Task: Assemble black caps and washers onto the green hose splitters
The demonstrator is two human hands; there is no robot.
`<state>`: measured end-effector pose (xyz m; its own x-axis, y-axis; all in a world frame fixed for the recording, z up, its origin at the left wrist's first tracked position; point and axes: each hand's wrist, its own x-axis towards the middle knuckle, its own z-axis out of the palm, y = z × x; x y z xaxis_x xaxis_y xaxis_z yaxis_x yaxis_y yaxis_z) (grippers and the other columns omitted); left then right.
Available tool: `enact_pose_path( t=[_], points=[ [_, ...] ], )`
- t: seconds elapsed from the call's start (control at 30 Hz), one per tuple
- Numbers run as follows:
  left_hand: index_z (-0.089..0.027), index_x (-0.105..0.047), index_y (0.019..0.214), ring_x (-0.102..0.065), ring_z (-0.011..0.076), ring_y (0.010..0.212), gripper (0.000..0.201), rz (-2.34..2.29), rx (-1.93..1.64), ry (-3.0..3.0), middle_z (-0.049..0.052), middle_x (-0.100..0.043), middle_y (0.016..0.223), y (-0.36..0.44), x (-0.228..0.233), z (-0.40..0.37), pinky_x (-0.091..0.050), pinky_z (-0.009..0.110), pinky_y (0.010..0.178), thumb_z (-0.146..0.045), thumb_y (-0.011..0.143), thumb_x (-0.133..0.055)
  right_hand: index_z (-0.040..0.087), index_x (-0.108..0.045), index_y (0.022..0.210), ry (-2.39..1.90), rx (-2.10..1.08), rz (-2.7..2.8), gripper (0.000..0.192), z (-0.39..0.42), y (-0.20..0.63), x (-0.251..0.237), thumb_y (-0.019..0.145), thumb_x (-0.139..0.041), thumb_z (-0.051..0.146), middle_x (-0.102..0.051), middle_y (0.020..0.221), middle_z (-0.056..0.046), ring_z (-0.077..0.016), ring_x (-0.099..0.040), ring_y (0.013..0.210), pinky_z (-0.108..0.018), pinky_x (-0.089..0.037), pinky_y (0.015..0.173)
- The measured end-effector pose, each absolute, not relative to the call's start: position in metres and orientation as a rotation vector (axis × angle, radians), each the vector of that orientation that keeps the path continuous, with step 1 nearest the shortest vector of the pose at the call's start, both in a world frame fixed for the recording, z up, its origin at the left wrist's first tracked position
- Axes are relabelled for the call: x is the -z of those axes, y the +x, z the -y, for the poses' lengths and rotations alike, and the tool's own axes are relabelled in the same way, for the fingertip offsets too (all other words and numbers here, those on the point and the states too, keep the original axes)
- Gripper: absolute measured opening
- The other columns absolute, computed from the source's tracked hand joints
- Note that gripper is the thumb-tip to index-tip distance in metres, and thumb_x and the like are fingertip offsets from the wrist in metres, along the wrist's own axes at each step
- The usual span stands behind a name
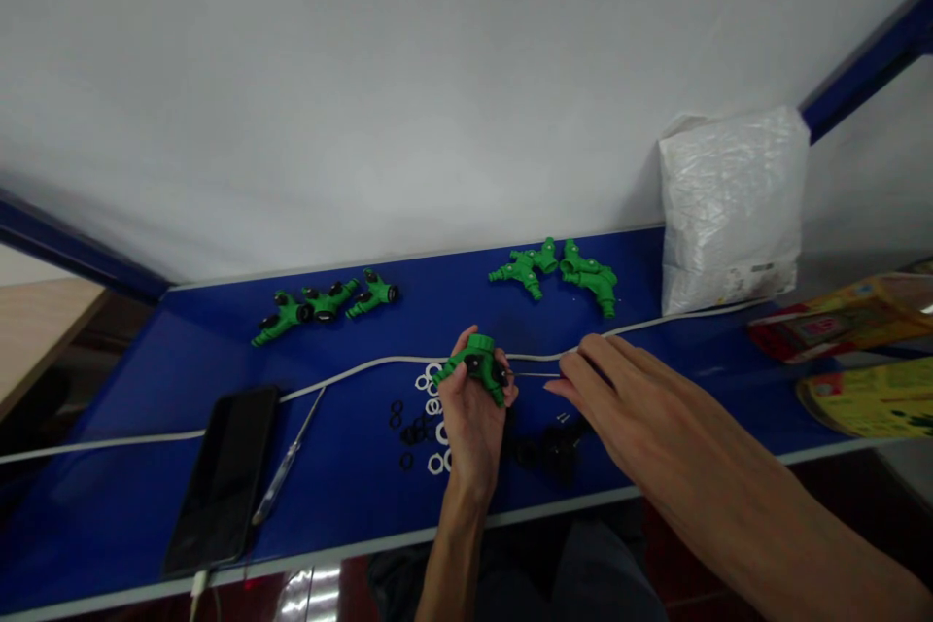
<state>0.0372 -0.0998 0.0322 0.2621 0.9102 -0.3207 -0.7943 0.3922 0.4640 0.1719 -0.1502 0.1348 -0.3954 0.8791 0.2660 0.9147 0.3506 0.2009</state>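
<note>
My left hand (472, 432) is closed around a green Y-shaped hose splitter (481, 345) with black valve knobs, held above the blue shelf. From the right, my right hand (608, 389) grips a screwdriver whose thin metal shaft (535, 375) points left, its tip at the splitter's black knob. The fingers hide the screwdriver's handle. White ring washers (435, 405) and black rings (406, 460) lie beside and behind my left wrist. Small screws (563, 418) and dark black parts (558, 452) rest beneath my right hand.
Several green splitters with black knobs (327, 303) sit at the back left, and bare green bodies (589, 274) at the back right. A phone (223, 476), another screwdriver (288, 466) and a white cable (379, 362) lie leftward. A white plastic package (733, 209) and colourful packets (846, 321) stand right.
</note>
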Motion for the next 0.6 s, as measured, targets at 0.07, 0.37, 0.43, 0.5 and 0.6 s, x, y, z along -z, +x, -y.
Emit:
enact_pose_path(
  t=[0.07, 0.37, 0.43, 0.5, 0.6],
  points=[
    [-0.025, -0.059, 0.127, -0.058, 0.0161, 0.08, 0.05, -0.596, -1.167, 0.236, 0.005, -0.064, 0.094, 0.037, -0.032, 0.1, -0.042, 0.024, 0.066, -0.047, 0.083, -0.065, 0.013, -0.063, 0.101, -1.636, 0.469, 2.503, 0.032, 0.151, 0.172, -0.136, 0.09, -0.038, -0.003, -0.071, 0.091, -0.014, -0.0269, -0.07, 0.081, -0.038, -0.06, 0.068],
    [-0.025, -0.057, 0.13, -0.057, 0.0162, 0.079, 0.053, -0.616, -1.173, 0.25, 0.005, -0.063, 0.093, 0.039, -0.032, 0.1, -0.042, 0.024, 0.064, -0.046, 0.082, -0.067, 0.016, -0.062, 0.091, -1.653, 0.455, 2.447, 0.027, 0.151, 0.174, -0.133, 0.088, -0.043, -0.004, -0.07, 0.085, -0.011, -0.0266, -0.071, 0.074, -0.039, -0.061, 0.063],
    [-0.025, -0.056, 0.132, -0.057, 0.0161, 0.078, 0.056, -0.627, -1.181, 0.263, 0.005, -0.063, 0.092, 0.037, -0.033, 0.1, -0.042, 0.024, 0.063, -0.047, 0.082, -0.067, 0.015, -0.062, 0.091, -1.645, 0.477, 2.435, 0.022, 0.151, 0.177, -0.125, 0.094, -0.045, 0.002, -0.07, 0.084, -0.011, -0.0285, -0.071, 0.076, -0.042, -0.062, 0.065],
    [-0.024, -0.056, 0.133, -0.057, 0.016, 0.077, 0.059, -0.643, -1.188, 0.274, 0.005, -0.064, 0.092, 0.035, -0.033, 0.099, -0.042, 0.024, 0.063, -0.048, 0.081, -0.068, 0.013, -0.064, 0.097, -1.613, 0.493, 2.435, 0.021, 0.153, 0.18, -0.116, 0.097, -0.044, 0.006, -0.071, 0.089, -0.013, -0.0291, -0.072, 0.081, -0.043, -0.062, 0.069],
    [-0.025, -0.055, 0.134, -0.058, 0.0162, 0.078, 0.063, -0.673, -1.187, 0.28, 0.006, -0.065, 0.094, 0.033, -0.031, 0.097, -0.043, 0.024, 0.063, -0.048, 0.078, -0.071, 0.01, -0.061, 0.119, -1.606, 0.489, 2.408, 0.031, 0.159, 0.184, -0.104, 0.096, -0.042, 0.004, -0.071, 0.107, -0.018, -0.0294, -0.071, 0.096, -0.043, -0.063, 0.079]
  ],
)
